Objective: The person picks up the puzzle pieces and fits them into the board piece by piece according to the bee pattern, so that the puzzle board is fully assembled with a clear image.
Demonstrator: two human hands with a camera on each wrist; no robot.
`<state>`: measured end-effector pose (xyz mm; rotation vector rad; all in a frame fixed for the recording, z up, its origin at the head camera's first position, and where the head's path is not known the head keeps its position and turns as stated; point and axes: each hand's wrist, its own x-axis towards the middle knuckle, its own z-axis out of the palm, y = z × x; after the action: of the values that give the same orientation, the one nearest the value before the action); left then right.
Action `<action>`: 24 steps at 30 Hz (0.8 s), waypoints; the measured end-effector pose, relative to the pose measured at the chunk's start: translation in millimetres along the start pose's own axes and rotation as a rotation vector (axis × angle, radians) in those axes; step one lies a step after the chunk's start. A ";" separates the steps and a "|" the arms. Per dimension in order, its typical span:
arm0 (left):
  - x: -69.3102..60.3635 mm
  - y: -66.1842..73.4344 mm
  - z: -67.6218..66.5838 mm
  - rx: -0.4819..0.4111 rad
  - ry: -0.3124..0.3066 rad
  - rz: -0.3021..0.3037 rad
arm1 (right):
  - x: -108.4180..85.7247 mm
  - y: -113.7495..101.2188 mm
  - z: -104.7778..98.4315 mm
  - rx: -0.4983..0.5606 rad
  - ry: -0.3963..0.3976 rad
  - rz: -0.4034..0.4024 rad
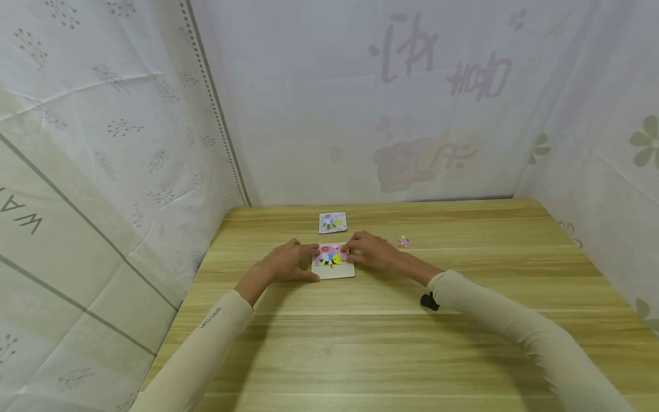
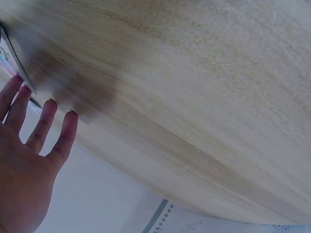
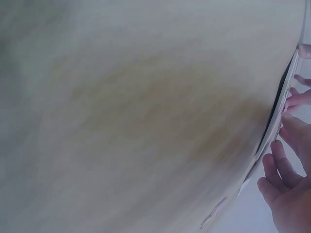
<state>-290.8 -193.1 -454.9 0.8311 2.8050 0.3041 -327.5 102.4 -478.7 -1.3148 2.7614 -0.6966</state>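
Observation:
A jigsaw puzzle (image 1: 332,257) with a yellow-and-black bee on pink lies on a pale board, whose bare lower part (image 1: 334,272) shows. My left hand (image 1: 288,262) rests at the board's left side, the thumb at its lower left corner and a finger on the upper left of the picture. In the left wrist view the left hand's fingers (image 2: 64,133) are straight and spread. At the puzzle's upper right, my right hand (image 1: 374,250) pinches a small puzzle piece, mostly hidden by its fingertips. In the right wrist view the right hand's fingers (image 3: 286,170) are bent beside the board's edge.
A square picture card (image 1: 332,222) of the same bee lies behind the board. Right of the right hand is a loose pink-and-yellow puzzle piece (image 1: 403,242). A small black object (image 1: 429,301) shows by the right cuff. Printed curtains (image 1: 329,114) surround the wooden table (image 1: 329,355).

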 end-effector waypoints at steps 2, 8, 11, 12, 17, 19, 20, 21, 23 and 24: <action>-0.1 0.0 0.1 0.001 0.001 0.000 | 1.4 -4.0 1.2 0.008 -0.008 -0.009; 0.0 -0.5 0.5 0.005 0.003 0.004 | 5.9 -14.4 5.3 0.000 -0.017 -0.037; -0.5 -1.4 0.9 0.005 0.002 0.004 | 9.0 -18.1 9.3 -0.005 -0.021 -0.050; -0.7 -1.7 1.1 0.006 0.003 0.003 | 10.1 -19.2 10.9 -0.008 -0.021 -0.057; -2.4 -2.1 1.6 0.003 0.006 0.003 | 13.8 -25.7 17.0 -0.015 -0.020 -0.094; -2.7 -2.0 1.8 0.001 0.008 0.007 | 14.4 -28.6 18.4 -0.007 -0.025 -0.099; -2.8 -1.9 1.8 -0.001 0.010 0.009 | 14.6 -29.8 19.1 -0.002 -0.028 -0.098; -2.7 -2.1 1.8 -0.004 0.012 0.011 | 15.1 -30.6 19.9 0.000 -0.028 -0.104; -2.5 -2.4 2.1 -0.001 0.019 0.018 | 16.4 -31.6 22.1 0.002 -0.029 -0.117; -2.5 -2.6 2.3 0.001 0.021 0.020 | 17.2 -32.3 23.2 0.006 -0.027 -0.127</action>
<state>-289.5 -196.2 -457.4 0.8617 2.8177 0.3159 -310.4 62.9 -483.8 -1.4971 2.6720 -0.6866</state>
